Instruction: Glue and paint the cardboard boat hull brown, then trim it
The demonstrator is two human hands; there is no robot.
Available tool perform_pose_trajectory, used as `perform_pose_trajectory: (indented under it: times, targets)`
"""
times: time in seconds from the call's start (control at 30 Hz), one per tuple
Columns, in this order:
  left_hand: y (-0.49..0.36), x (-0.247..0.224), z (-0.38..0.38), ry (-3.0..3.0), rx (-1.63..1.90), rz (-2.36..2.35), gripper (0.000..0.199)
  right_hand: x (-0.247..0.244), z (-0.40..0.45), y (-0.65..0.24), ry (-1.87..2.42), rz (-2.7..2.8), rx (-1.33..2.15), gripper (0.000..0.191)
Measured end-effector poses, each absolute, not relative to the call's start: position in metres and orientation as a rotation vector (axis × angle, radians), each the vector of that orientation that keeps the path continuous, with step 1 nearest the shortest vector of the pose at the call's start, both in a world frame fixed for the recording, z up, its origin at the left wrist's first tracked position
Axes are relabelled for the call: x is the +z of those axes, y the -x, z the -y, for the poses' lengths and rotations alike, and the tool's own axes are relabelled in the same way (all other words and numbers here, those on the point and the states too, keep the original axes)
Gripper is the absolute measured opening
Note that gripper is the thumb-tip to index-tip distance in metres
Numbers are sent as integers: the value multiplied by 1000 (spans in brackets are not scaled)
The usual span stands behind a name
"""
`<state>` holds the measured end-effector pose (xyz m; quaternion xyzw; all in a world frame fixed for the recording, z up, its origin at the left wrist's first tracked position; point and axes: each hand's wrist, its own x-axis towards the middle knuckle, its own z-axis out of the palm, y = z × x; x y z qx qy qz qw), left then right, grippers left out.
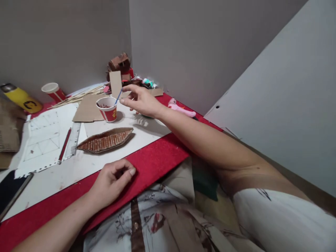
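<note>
My right hand (139, 99) reaches over a red and white paper cup (108, 113), fingers spread. Its index fingertip meets or nearly meets the upper end of a thin blue stick (118, 97) that leans out of the cup, while the thumb is apart from it. Brown stuff shows inside the cup. Resting on the red table edge, my left hand (114, 182) is loosely curled with nothing visible in it. Between the hands and the cup lies a boat-shaped cardboard piece (106, 140), its ribbed inner side coloured brown.
At left lie a sheet with pencil drawings (43, 136), a red pencil (64, 146), a clear ruler (72, 140) and a dark flat device (13, 189). Behind are a yellow bottle (22, 98), another cup (54, 91), cardboard (89, 107) and sticks. A pink glue gun (182, 109) lies right.
</note>
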<state>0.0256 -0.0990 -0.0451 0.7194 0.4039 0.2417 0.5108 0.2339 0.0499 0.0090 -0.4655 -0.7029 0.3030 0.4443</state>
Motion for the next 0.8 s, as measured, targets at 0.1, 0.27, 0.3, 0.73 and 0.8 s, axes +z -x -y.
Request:
perform_pose_trajectory:
  times: [0.1, 0.27, 0.3, 0.73, 0.8]
  targets:
    - [-25, -43, 100, -1768, 564, -1008, 22, 0, -23, -260, 1116, 1710, 693, 36]
    - [-26, -39, 100, -1822, 542, -1059, 24, -15, 46, -300, 1064, 1751, 416, 28]
    - [-26, -38, 99, -1834, 540, -1059, 24, -18, 61, -305, 1088, 1724, 337, 26]
    - [-23, -38, 100, -1907, 563, -1176, 25, -162, 218, -323, 1493, 1111, 369, 26]
    - [-22, -39, 101, -1940, 579, -1204, 26, -187, 238, -327, 1638, 925, 462, 31]
